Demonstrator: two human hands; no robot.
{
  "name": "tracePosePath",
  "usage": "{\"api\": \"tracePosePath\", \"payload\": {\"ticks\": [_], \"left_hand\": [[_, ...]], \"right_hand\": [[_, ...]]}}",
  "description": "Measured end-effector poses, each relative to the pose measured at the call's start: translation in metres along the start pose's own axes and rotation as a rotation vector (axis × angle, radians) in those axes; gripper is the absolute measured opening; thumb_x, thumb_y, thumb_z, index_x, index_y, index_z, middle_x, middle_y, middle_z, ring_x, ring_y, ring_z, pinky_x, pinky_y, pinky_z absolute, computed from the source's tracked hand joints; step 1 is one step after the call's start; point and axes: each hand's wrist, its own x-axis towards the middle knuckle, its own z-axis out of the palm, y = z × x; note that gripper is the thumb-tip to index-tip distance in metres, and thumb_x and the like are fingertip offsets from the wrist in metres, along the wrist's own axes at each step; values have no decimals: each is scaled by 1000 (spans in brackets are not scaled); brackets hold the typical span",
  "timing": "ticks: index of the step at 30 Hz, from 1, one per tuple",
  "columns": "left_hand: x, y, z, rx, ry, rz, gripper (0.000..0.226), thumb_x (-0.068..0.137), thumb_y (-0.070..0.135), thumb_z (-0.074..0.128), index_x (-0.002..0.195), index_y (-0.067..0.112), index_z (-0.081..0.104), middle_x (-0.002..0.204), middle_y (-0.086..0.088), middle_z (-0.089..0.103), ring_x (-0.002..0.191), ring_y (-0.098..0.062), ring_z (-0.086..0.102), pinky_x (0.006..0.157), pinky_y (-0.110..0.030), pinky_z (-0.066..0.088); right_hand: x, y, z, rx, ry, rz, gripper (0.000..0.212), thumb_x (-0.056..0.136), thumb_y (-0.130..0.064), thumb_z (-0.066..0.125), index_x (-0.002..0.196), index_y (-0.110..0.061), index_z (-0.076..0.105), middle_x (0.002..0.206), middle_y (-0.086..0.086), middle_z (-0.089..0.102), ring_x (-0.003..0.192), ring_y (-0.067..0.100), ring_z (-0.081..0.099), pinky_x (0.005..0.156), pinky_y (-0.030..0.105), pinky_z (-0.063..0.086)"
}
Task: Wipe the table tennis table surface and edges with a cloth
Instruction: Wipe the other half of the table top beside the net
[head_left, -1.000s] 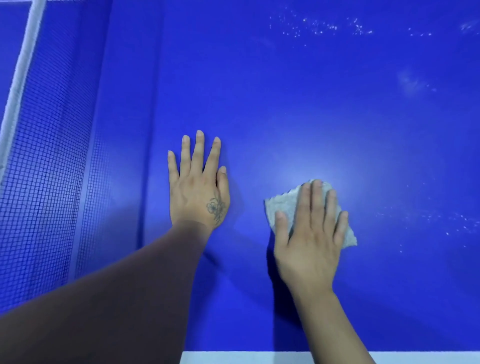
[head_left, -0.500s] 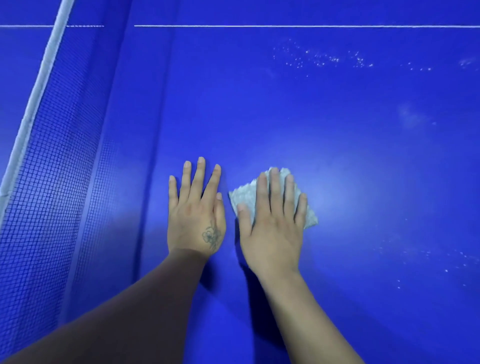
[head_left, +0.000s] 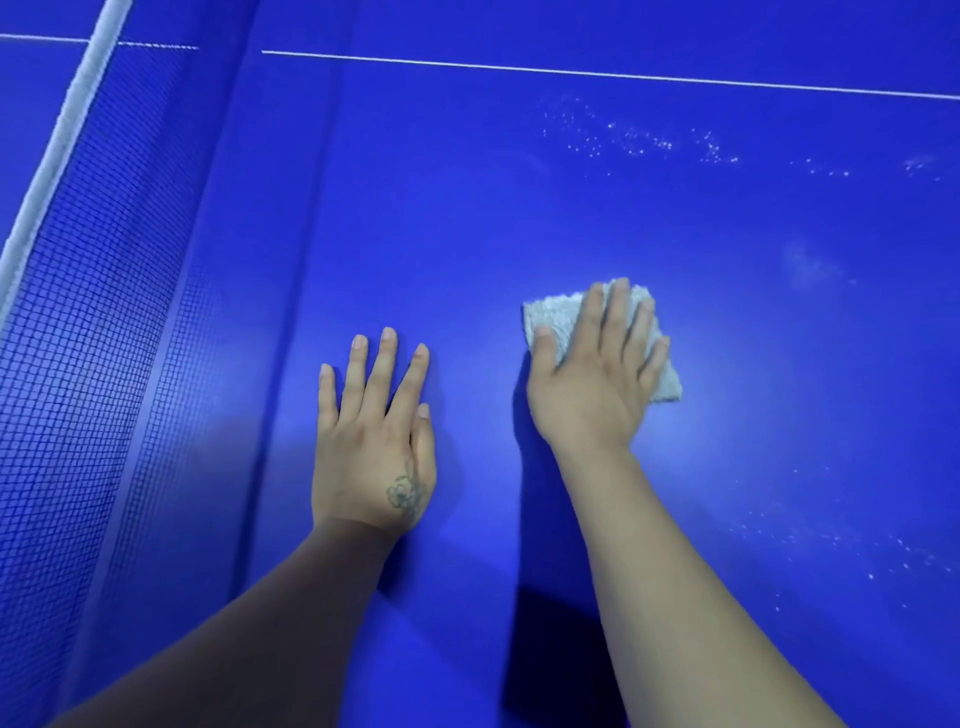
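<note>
Table deep blue, thin white line; cloth pale grey; net dark mesh, white band.

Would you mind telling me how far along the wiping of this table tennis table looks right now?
Partly done, judging by the surface. The blue table tennis table looks clean around both hands. In hand: the right hand presses a grey folded cloth flat, while the left hand rests flat beside it. Left: white speckled residue farther out, more specks at lower right, and the edges, which are out of view.
</note>
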Motion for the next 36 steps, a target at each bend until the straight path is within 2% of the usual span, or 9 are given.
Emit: {"api": "tracePosePath", "payload": {"ticks": [5,11,16,20,23,25,30,33,36], "left_hand": [[1,0,-2,-14,-14,-8,58,108,27,37,165,19,40,176,-7,26,166,-33,14,131,-62,15],[2,3,-6,-33,-12,-19,58,108,28,37,165,20,41,176,-6,27,166,-30,13,132,-61,15],[3,4,-5,-26,35,-19,56,108,26,41,163,18,46,175,-6,31,165,-31,17,130,-62,19],[3,6,-6,-14,43,-35,54,105,25,46,158,18,52,172,-7,37,163,-31,25,128,-61,24],[25,6,-12,-57,102,-80,40,98,23,57,136,16,68,148,-9,62,141,-38,54,116,-56,41],[57,4,-18,-98,137,-124,32,97,25,58,125,14,69,128,-8,66,120,-39,61,106,-53,47],[159,1,-8,-113,177,-172,41,103,29,53,139,12,60,150,-14,55,146,-38,45,120,-55,37],[207,2,8,-80,100,-180,50,107,35,43,152,13,52,164,-16,44,158,-37,32,131,-56,22],[232,4,20,2,22,-177,61,111,45,32,166,19,36,176,-12,25,165,-33,15,133,-57,10]], "right_hand": [[0,-52,11,15,-11,-217,76,105,-56,21,170,-16,14,179,2,1,164,27,-5,131,55,-1],[-53,-9,5,-30,-11,-339,71,109,-57,29,169,-20,20,178,-2,8,165,21,-2,132,53,8],[-28,39,-7,-71,13,-266,72,107,-56,27,169,-21,20,178,-2,11,165,23,4,131,54,9],[22,32,-8,-29,12,-84,74,106,-57,22,169,-19,17,178,0,7,164,26,2,131,55,4],[54,-3,-5,-29,-19,3,75,106,-56,19,170,-18,8,178,1,-4,164,26,-9,130,55,-5],[64,-31,-4,-19,-48,-30,74,108,-54,21,170,-17,5,178,1,-8,163,26,-14,130,55,-7],[38,-58,3,-24,-2,-231,73,107,-54,24,169,-17,17,178,0,5,165,26,-2,131,56,3],[22,-40,1,-23,-36,-275,71,108,-54,28,170,-21,17,178,-5,2,164,19,-6,132,53,5],[21,-18,-4,-40,-27,-251,72,107,-56,30,170,-24,15,178,-7,1,164,16,-7,132,53,6]]}}
